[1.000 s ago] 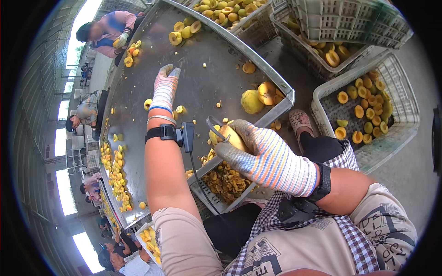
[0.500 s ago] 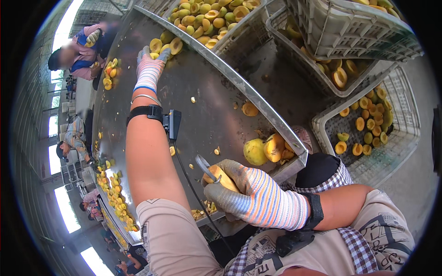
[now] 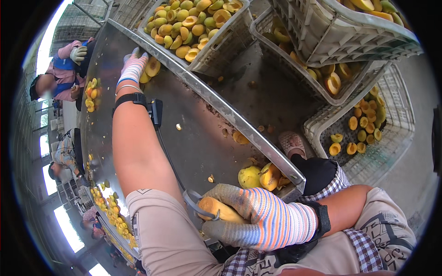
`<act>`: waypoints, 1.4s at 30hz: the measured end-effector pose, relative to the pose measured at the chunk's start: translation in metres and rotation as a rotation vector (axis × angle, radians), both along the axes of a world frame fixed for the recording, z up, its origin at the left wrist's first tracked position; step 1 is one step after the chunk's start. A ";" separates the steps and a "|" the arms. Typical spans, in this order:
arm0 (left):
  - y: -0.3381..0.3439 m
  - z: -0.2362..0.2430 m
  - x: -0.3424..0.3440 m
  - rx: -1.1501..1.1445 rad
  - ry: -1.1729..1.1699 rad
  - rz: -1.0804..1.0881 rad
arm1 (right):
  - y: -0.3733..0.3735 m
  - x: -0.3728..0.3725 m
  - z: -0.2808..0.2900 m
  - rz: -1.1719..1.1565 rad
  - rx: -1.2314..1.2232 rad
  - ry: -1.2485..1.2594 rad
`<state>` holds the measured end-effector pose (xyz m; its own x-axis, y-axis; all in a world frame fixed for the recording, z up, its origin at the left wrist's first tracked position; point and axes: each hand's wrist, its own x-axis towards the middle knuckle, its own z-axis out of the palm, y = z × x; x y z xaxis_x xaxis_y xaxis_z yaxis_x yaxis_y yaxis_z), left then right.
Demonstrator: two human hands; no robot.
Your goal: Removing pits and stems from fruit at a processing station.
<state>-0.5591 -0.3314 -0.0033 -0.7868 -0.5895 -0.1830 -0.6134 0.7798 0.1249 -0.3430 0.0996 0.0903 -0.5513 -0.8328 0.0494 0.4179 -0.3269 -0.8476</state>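
My right hand [image 3: 262, 216], in a striped glove with grey-coated fingers, is closed around the wooden handle [image 3: 221, 210] of a pitting tool. Its curved metal loop [image 3: 190, 198] sticks out past the fingertips. Far up the metal worktable [image 3: 184, 106], my left hand [image 3: 132, 68], gloved alike, reaches out with fingers apart. Beside its thumb lie yellow peach halves [image 3: 152, 67]; whether the fingertips touch any fruit is partly hidden. At the near corner of the table sit a greenish-yellow peach [image 3: 249, 177] and a cut peach [image 3: 269, 176].
A crate [image 3: 216, 53] heaped with peach halves stands beyond the table's raised rim [image 3: 221, 101]. Stacked crates [image 3: 350, 34] and a lower crate [image 3: 400, 124] stand to the right. Across the table a person [image 3: 62, 69] in gloves stands near a small fruit pile [image 3: 92, 94].
My left hand has moved left and slightly up the table, with fewer peach halves showing beside it. My right hand keeps the pitting tool, now slightly lower. The whole view has shifted.
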 end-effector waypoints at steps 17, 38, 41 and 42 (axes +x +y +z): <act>0.224 0.065 0.264 -0.001 -0.201 -0.178 | 0.014 0.082 0.012 0.274 0.076 -0.553; 0.228 0.042 0.445 0.421 0.331 0.201 | -0.004 0.134 -0.020 -0.054 0.294 -0.184; 0.234 0.044 0.470 0.442 0.643 0.225 | -0.018 0.145 -0.032 -0.058 0.387 0.092; 0.242 0.053 0.477 0.438 0.752 0.248 | -0.019 0.146 -0.031 -0.050 0.413 0.155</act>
